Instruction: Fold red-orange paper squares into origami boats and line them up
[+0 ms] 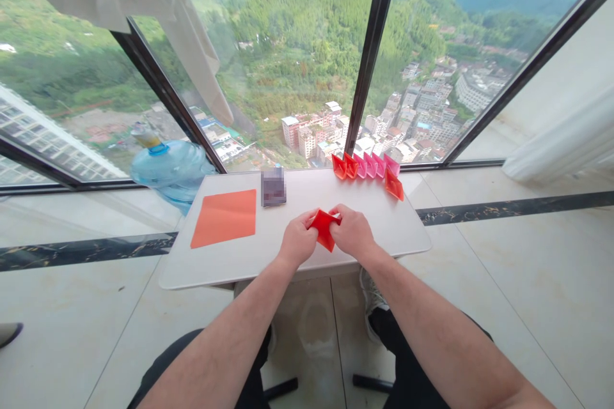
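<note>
A folded red paper piece (325, 230) is held between my two hands, over the front part of the white table (230, 265). My left hand (299, 239) pinches its left edge, and my right hand (352, 230) grips its right side with the thumb against it. The lower corner points down toward me. Several folded paper shapes (369, 165), red and pink, stand in a row at the table's back right. One orange-red folded shape (394, 186) sits just in front of that row. To the left lies a flat orange paper sheet (225, 218).
A dark rectangular item (273, 187), blurred out, lies near the table's back edge. Behind the left corner stands a big blue water bottle (167, 169) on the floor. Tall windows with dark frames (371, 45) rise behind the table, and a pale curtain (192, 32) hangs at upper left.
</note>
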A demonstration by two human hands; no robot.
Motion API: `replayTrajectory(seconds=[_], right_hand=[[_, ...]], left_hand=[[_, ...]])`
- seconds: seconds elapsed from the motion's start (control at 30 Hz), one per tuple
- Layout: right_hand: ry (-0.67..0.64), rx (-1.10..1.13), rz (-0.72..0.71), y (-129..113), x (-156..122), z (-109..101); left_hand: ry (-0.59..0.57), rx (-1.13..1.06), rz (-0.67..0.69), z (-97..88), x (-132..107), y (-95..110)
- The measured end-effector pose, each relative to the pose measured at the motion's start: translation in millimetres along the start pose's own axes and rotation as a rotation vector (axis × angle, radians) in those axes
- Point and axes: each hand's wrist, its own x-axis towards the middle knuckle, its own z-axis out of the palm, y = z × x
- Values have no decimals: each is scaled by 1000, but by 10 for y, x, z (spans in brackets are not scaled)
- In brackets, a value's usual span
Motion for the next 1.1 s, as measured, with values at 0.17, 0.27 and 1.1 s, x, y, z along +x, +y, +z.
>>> replayTrajectory(seconds=[0.17,0.27,1.1], right_hand=[[-29,-185,29,-75,-5,-22],[-50,-291,41,-119,17,-29],[63,54,-258,75,117,-64]], left_hand=[[102,290,33,60,-18,-3],[165,392,39,130,-3,-24],[288,144,37,89,183,27]])
